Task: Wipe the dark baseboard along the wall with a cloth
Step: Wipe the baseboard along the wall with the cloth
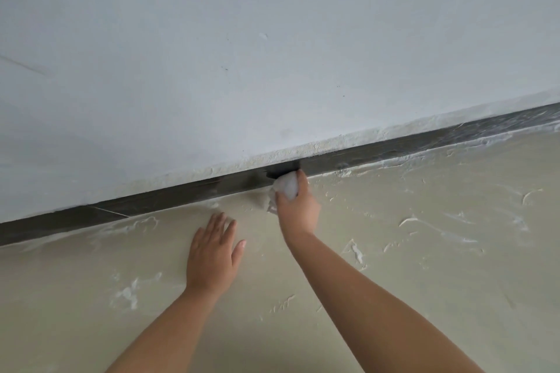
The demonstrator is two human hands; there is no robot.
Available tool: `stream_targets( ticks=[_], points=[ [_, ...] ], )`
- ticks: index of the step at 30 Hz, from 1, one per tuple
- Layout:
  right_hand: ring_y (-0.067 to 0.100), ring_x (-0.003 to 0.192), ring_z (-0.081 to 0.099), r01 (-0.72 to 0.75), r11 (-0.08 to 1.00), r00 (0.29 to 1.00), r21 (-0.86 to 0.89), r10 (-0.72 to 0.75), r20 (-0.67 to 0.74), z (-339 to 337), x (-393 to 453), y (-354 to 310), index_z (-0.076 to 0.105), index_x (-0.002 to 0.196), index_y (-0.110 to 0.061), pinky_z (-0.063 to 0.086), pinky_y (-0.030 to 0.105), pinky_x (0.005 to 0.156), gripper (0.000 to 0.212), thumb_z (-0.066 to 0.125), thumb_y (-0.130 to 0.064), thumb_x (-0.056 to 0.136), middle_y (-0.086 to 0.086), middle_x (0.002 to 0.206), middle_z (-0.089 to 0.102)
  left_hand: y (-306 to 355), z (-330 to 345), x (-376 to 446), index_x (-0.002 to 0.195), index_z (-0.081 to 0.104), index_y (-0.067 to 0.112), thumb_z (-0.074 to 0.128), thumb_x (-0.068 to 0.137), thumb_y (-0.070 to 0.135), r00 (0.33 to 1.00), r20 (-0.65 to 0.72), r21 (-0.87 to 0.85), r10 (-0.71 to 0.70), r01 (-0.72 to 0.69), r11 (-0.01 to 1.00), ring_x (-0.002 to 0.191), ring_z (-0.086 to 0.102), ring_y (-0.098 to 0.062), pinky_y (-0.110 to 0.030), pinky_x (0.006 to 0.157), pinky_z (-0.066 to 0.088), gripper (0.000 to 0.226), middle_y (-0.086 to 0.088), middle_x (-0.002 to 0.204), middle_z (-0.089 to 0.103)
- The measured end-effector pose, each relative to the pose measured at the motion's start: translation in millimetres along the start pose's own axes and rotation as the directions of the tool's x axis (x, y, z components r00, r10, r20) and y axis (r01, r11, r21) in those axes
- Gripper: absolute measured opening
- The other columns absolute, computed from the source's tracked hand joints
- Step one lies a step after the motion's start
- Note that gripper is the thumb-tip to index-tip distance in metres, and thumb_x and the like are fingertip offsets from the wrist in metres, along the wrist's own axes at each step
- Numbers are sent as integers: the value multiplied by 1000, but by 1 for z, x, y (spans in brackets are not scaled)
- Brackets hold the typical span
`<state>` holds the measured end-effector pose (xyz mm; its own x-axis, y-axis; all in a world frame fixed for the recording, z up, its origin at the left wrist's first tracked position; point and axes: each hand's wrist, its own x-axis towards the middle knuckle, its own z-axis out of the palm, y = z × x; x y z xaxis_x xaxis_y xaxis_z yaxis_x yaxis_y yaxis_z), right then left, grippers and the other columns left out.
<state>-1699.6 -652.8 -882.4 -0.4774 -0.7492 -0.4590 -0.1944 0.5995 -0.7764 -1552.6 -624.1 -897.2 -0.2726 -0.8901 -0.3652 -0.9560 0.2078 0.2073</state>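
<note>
A dark baseboard (169, 198) runs slantwise across the view, from low on the left to high on the right, under a pale wall. My right hand (298, 210) grips a bunched white cloth (286, 186) and presses it against the baseboard near the middle. Just above the cloth the strip looks darker and wet. Further right the baseboard (485, 127) carries whitish streaks. My left hand (212, 251) lies flat on the floor, fingers spread, a little short of the baseboard and left of the cloth.
The pale grey-white wall (272, 39) fills the upper half, with a rough plaster edge above the baseboard. The beige floor (424, 236) is dotted with white plaster smears and flakes, thickest along the baseboard's foot.
</note>
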Motion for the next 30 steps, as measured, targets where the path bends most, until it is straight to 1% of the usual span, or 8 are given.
stream_targets(
  ticks=[3, 7, 9, 13, 18, 22, 26, 30],
  points=[
    [27, 106, 56, -78, 996, 994, 35, 75, 78, 31, -5, -6, 23, 143, -19, 28, 14, 73, 60, 52, -17, 91, 16, 115, 61, -8, -2, -5, 91, 69, -2, -1, 95, 45, 1000, -21, 11, -11, 11, 1000, 95, 64, -39, -52, 73, 52, 85, -23, 101, 68],
    [26, 112, 54, -125, 991, 985, 43, 119, 123, 42, -7, -9, 24, 143, -20, 32, 14, 75, 61, 52, -16, 90, 14, 121, 58, -16, 0, -7, 90, 72, 2, 2, 97, 40, 995, -26, 76, 93, -91, 993, 89, 67, -35, -48, 66, 54, 80, -19, 98, 70],
    [27, 110, 55, -125, 991, 990, 53, 121, 76, 32, -3, -7, 29, 142, -18, 35, 15, 72, 60, 54, -16, 88, 14, 119, 60, -19, 1, -4, 90, 72, 3, 2, 97, 39, 992, -37, 80, 124, -120, 990, 89, 67, -34, -48, 65, 54, 79, -18, 98, 70],
    [28, 110, 55, -166, 969, 970, 182, 194, -149, -7, 21, -1, 43, 134, -14, 41, 30, 90, 56, 62, -14, 82, 12, 120, 59, -19, 2, 3, 90, 72, 2, 2, 97, 39, 989, -67, 59, 133, -129, 990, 88, 67, -35, -49, 66, 54, 79, -18, 97, 70],
    [19, 89, 54, -205, 887, 918, 414, 321, -232, -35, 40, 5, 49, 130, -15, 40, 26, 77, 52, 62, -9, 80, 6, 104, 60, -13, 5, 5, 88, 72, 2, 2, 97, 40, 987, -97, 33, 125, -122, 992, 87, 68, -34, -48, 65, 54, 80, -17, 97, 70],
    [24, 103, 58, -210, 941, 959, 264, 251, -133, 2, 22, -2, 50, 127, -9, 44, 30, 85, 50, 63, -11, 79, 14, 118, 61, -14, 5, 3, 91, 71, 0, 2, 96, 42, 994, -72, 21, 84, -83, 996, 90, 66, -37, -50, 69, 53, 81, -21, 99, 69],
    [22, 100, 57, -153, 974, 988, 165, 147, 46, 35, -2, -12, 38, 136, -18, 33, 12, 62, 58, 58, -11, 82, 11, 113, 61, -20, 5, -1, 97, 69, -1, -2, 94, 46, 998, -59, 35, 37, -35, 999, 98, 63, -40, -53, 76, 51, 85, -23, 106, 66],
    [24, 106, 56, -110, 985, 993, 133, 116, -37, 14, 1, -12, 37, 138, -18, 30, 10, 65, 59, 57, -11, 83, 12, 117, 61, -28, 4, -3, 93, 70, -1, 0, 96, 43, 994, -99, 39, 41, -37, 999, 93, 65, -40, -53, 71, 52, 83, -23, 102, 67]
  ],
)
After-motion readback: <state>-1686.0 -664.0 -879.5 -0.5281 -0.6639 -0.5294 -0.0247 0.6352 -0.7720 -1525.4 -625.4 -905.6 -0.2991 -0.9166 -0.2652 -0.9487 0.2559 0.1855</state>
